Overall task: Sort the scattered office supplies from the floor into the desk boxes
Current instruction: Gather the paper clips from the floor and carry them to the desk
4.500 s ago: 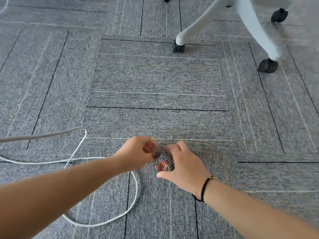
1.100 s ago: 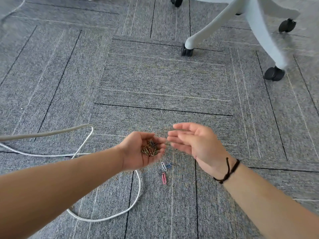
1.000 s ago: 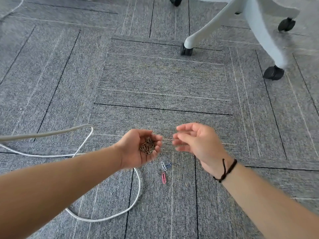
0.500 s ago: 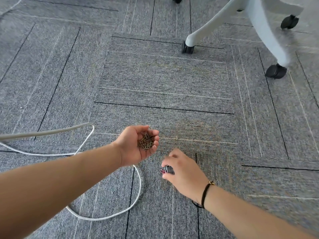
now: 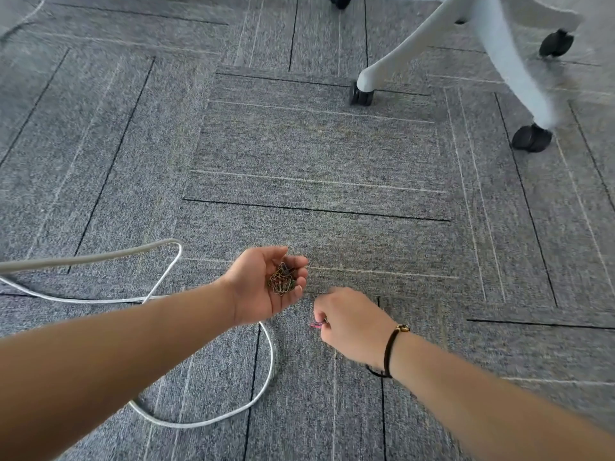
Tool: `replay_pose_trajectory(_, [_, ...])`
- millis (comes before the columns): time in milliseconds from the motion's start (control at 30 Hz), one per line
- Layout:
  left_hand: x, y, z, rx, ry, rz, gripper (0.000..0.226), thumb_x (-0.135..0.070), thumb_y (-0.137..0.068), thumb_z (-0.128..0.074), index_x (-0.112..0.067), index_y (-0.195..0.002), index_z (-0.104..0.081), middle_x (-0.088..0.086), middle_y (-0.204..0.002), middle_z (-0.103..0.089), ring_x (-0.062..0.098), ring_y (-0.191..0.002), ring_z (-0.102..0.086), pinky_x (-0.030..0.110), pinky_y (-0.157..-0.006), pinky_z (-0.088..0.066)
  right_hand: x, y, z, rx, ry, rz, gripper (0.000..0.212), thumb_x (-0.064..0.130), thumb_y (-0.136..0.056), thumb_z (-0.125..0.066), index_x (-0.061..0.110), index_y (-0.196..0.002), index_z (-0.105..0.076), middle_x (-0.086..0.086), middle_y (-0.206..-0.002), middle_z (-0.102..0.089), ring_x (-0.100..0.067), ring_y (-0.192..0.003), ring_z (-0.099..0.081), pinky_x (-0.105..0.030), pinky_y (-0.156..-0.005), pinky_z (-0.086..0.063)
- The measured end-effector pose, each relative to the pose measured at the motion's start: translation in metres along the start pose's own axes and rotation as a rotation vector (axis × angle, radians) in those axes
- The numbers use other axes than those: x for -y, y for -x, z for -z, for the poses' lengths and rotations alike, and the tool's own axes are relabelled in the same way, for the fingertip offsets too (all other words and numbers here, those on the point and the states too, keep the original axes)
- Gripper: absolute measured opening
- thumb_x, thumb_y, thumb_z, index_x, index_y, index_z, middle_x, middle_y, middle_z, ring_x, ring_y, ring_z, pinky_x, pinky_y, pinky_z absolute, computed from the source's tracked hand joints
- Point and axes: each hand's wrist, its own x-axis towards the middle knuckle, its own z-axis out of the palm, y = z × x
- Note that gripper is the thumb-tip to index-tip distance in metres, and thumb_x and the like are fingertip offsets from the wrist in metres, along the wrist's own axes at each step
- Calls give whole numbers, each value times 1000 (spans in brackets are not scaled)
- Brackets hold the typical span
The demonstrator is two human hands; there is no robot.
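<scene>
A grey carpet-tiled floor [image 5: 316,154] is seen throughout, marked with thin black and pale lines that frame squares and bands. Well beyond both hands, to the upper right, the pale base of an office chair [image 5: 472,44] is seen, standing on black castors. A white cable [image 5: 269,357] is laid on the carpet in a loose loop that passes under the left forearm and runs off to the left of the left hand's grip.

The left hand [image 5: 266,284] is held palm up above the floor, its fingers curled loosely into a cup. A tangled cluster of paper clips [image 5: 282,280] is carried in that cupped grip; the wire looks dark and brassy with hints of colour, and single clips cannot be told apart.

The right hand [image 5: 349,322] is lowered to the carpet just to the right of and nearer than the left hand's grip, with the knuckles turned upward. A pink paper clip [image 5: 317,324] is pinched in a narrow grip between its thumb and fingertips, at the level of the carpet; only a short end of it is shown past the fingers. A dark cord bracelet [image 5: 390,349] is worn on the right wrist.
</scene>
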Motion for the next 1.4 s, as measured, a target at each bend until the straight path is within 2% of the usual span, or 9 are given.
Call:
replay_pose_trajectory(133, [3,-1,3,-4,-23,2,35,-24,-102,-43,2,-98,-67,16,-84,-67,24,-69,-64,32,-62,-60,-16,13,19,32,-357,-153,4,8,-88,-70,12,-88,-68,1,-81,-67,-10,-63,-64,-17,-52,-49])
replay_pose_trajectory(267, [9,-3,2,33,-30,43,38,-23,-103,-43,6,-103,-67,24,-95,-69,31,-81,-69,41,-82,-60,-11,21,52,-114,-730,-134,6,6,-87,-73,10,-88,-69,-8,-75,-73,-24,-66,-72,-38,-62,-61])
replay_pose_trajectory(400, [11,-2,-10,93,-9,90,33,-24,-92,-52,2,-108,-64,20,-97,-69,25,-81,-67,39,-85,-58,21,15,60,-209,-683,17,18,10,-82,-80,16,-98,-74,4,-84,-73,-1,-67,-68,-15,-60,-55])
replay_pose_trajectory(533, [7,1,-5,90,4,84,30,-24,-99,-46,0,-99,-64,21,-92,-69,27,-76,-67,37,-76,-60,9,18,51,-320,-757,18,19,6,-85,-74,18,-100,-72,0,-83,-72,-5,-64,-68,-22,-58,-57])
replay_pose_trajectory(633, [2,2,4,67,21,43,28,-21,-94,-49,2,-99,-64,20,-88,-67,27,-74,-65,34,-70,-61,-23,25,38,-334,-630,-76,16,11,-87,-73,22,-97,-68,-1,-77,-69,-6,-61,-64,-26,-59,-57])
replay_pose_trajectory(833, [-3,-1,7,57,44,9,34,-23,-102,-44,2,-100,-67,20,-91,-67,26,-73,-66,34,-68,-62,-55,37,14,-53,-206,-69,26,31,-87,-74,33,-113,-71,13,-91,-57,-5,-75,-55,-22,-74,-52])
replay_pose_trajectory(967, [-2,-1,3,56,30,8,34,-22,-101,-46,3,-98,-69,20,-91,-68,26,-73,-66,35,-68,-62,-47,31,8,-58,-103,-20,13,37,-93,-67,33,-104,-72,18,-87,-49,1,-72,-50,-13,-69,-40])
replay_pose_trajectory(1133, [-6,0,8,51,45,-5,32,-21,-99,-46,3,-103,-67,19,-90,-67,26,-74,-65,34,-67,-61,-39,28,7,12,31,31,11,34,-101,-54,26,-97,-60,13,-99,-47,-7,-78,-58,-31,-78,-56])
replay_pose_trajectory(1400, [-9,0,9,34,51,-38,35,-22,-101,-44,3,-95,-69,19,-90,-67,26,-73,-65,34,-66,-61,-30,24,-7,-53,-35,109,13,22,-102,-53,19,-91,-56,7,-93,-54,-10,-82,-53,-25,-79,-47])
